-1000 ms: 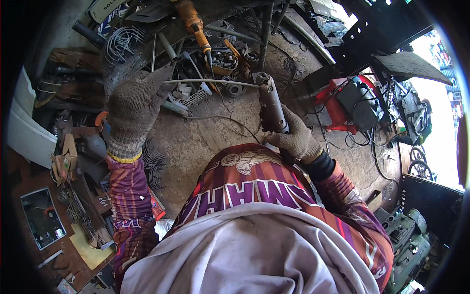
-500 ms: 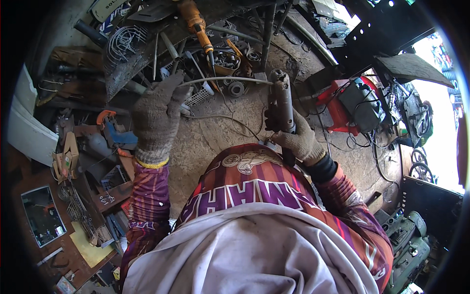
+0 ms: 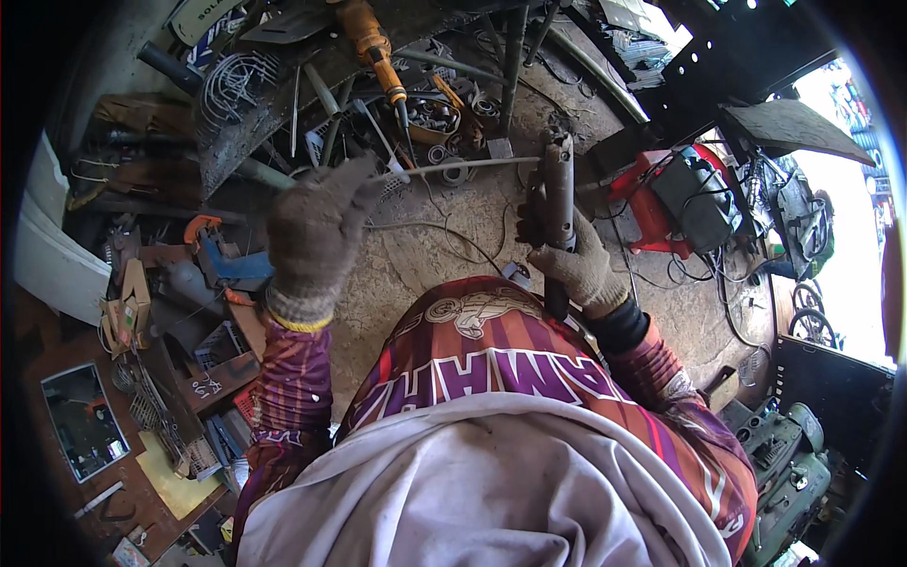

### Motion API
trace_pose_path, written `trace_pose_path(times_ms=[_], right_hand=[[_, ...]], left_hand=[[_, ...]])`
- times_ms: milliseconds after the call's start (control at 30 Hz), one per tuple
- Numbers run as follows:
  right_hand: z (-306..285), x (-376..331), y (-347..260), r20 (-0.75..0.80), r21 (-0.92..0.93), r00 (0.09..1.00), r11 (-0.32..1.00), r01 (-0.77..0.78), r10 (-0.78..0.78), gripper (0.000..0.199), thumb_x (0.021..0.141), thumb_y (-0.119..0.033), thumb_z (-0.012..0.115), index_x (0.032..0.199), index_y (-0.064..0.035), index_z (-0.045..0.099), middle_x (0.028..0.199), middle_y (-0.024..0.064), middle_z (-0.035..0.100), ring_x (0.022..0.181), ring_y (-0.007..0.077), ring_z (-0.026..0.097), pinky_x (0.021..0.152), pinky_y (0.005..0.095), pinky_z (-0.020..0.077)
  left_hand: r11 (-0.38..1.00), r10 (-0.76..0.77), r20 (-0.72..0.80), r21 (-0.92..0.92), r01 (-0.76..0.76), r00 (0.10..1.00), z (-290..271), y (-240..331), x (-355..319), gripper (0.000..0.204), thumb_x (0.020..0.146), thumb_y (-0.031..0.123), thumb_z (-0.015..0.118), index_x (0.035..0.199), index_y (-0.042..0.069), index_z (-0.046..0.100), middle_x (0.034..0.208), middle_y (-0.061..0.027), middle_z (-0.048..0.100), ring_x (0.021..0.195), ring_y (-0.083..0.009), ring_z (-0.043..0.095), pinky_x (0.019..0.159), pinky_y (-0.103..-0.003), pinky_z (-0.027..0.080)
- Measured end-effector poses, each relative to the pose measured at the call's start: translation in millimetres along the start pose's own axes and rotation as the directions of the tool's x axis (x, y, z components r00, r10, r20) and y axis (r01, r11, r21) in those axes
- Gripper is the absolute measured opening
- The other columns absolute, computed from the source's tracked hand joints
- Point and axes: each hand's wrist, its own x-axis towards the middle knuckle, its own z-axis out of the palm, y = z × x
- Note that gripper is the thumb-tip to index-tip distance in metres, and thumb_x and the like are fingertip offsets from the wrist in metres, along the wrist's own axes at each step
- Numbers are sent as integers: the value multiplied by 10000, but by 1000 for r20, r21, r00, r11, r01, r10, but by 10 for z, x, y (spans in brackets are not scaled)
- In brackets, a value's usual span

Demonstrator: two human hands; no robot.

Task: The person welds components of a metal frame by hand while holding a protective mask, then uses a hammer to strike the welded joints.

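My right hand (image 3: pixel 584 271), in a knitted work glove, is closed around the lower part of a grey metal tube (image 3: pixel 559 189) with holes along its side. The tube stands nearly upright in front of me, its far end dark and rough. A thin pale rod (image 3: pixel 463 166) runs from the tube's upper part leftward to my left hand (image 3: pixel 319 231). That gloved hand is blurred by motion, its fingers closed at the rod's left end. Whether the rod enters a hole or passes behind the tube is hard to tell.
An orange power tool (image 3: pixel 375 61) lies at the far side above a bowl of small metal parts (image 3: pixel 435 118). Red-and-grey equipment (image 3: pixel 661 198) with cables stands at right. A blue tool (image 3: pixel 231 260) and boxes crowd the left. A green machine (image 3: pixel 784 472) is lower right.
My left hand has shifted slightly right and nearer to me. The rod, bowed upward before, is now almost straight. The tube has moved a little right and turned more upright.
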Motion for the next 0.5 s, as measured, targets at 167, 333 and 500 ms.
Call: trace_pose_path(times_ms=[167,333,500], right_hand=[[4,7,-42,-53,-111,998,994,-21,15,858,651,-149,768,1409,-42,381,1050,53,603,937,145,580,866,309,472],[-48,64,-40,-87,-221,996,975,15,-35,890,644,-176,766,1427,-45,365,1019,59,601,915,150,576,859,306,469],[-76,100,-19,-108,-255,990,965,61,-91,924,632,-204,773,1439,-48,352,1012,64,595,900,152,569,859,304,465]], left_hand=[[987,116,16,110,-117,993,30,18,-42,257,918,260,604,1063,61,680,908,-144,678,835,-304,659,719,-371,508],[982,126,102,130,-138,987,-36,5,0,255,923,260,598,1074,70,675,910,-146,676,834,-306,658,710,-377,508],[998,-60,167,28,56,984,14,218,-127,253,933,237,580,1089,57,665,919,-155,673,815,-314,655,708,-376,513]])
